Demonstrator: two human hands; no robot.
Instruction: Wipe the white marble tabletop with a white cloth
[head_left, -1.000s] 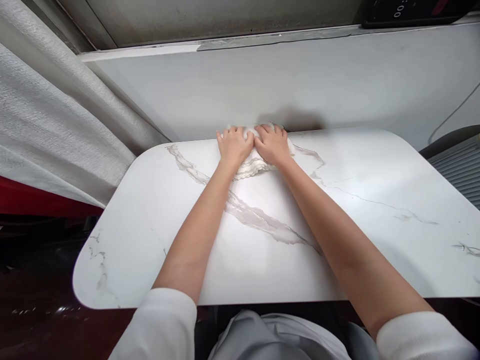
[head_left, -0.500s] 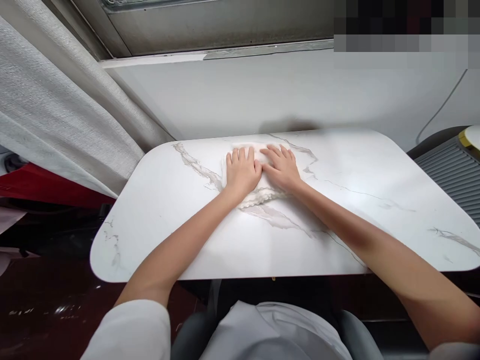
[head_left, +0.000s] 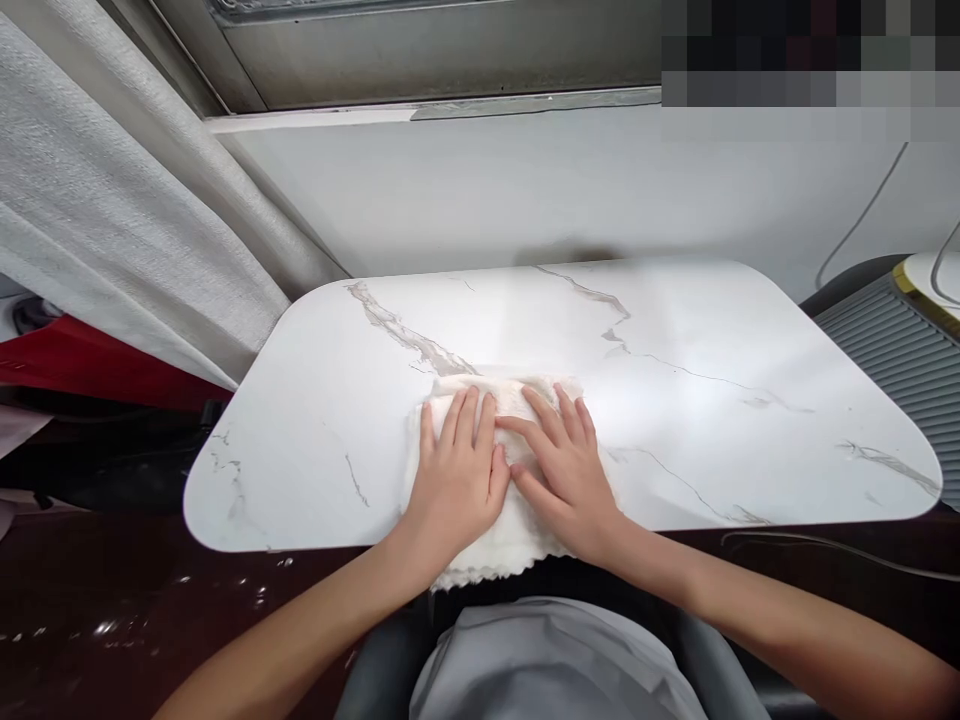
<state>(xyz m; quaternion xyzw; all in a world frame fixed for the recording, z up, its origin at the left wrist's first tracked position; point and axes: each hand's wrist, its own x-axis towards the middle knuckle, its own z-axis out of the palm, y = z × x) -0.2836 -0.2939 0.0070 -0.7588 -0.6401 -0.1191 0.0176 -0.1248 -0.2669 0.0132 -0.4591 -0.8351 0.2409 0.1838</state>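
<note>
A white, fluffy cloth (head_left: 495, 550) with a scalloped edge lies on the white marble-patterned table (head_left: 285, 430), its near end hanging over the front edge. Flat on the cloth's left half rests my left hand (head_left: 457, 470), fingers stretched forward. My right hand (head_left: 566, 465) presses on the right half with its fingers spread. The two thumbs come close to each other in the middle. Much of the cloth is covered by the hands.
A pale curtain (head_left: 150, 180) hangs at the left, beside a red item (head_left: 97, 360). Behind the table stands a white wall panel (head_left: 450, 190) under a window frame. At the right is a grey ribbed unit (head_left: 885, 340); a cable (head_left: 862, 210) runs above it.
Both hands have drawn the cloth from the back of the table toward my body, so it now overhangs the front edge. The cloth looks more spread out.
</note>
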